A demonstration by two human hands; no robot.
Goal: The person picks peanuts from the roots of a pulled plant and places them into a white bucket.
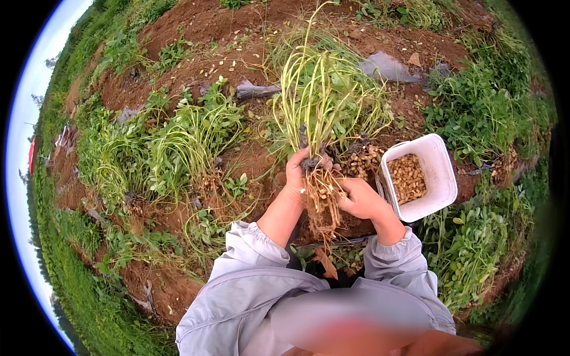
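Note:
My left hand (297, 171) is closed around the base of an uprooted peanut plant (321, 100), whose stems point up and away from me. Its tangled roots (324, 209) hang below the grip. At the right side of these roots is my right hand (360, 198), fingertips touching them; whether it pinches a pod is hidden. A white square plastic bucket (438, 171) stands just right of my right hand, with picked peanut pods (406, 178) in its bottom. Between bucket and plant, a cluster of peanut pods (363, 161) lies on other pulled plants.
More uprooted peanut plants (191, 142) lie in a pile at the left. Leafy plants (485, 107) stand or lie right of the bucket, and others (467, 249) below it. Pieces of plastic film (385, 66) stick out of the reddish soil (200, 26) farther away.

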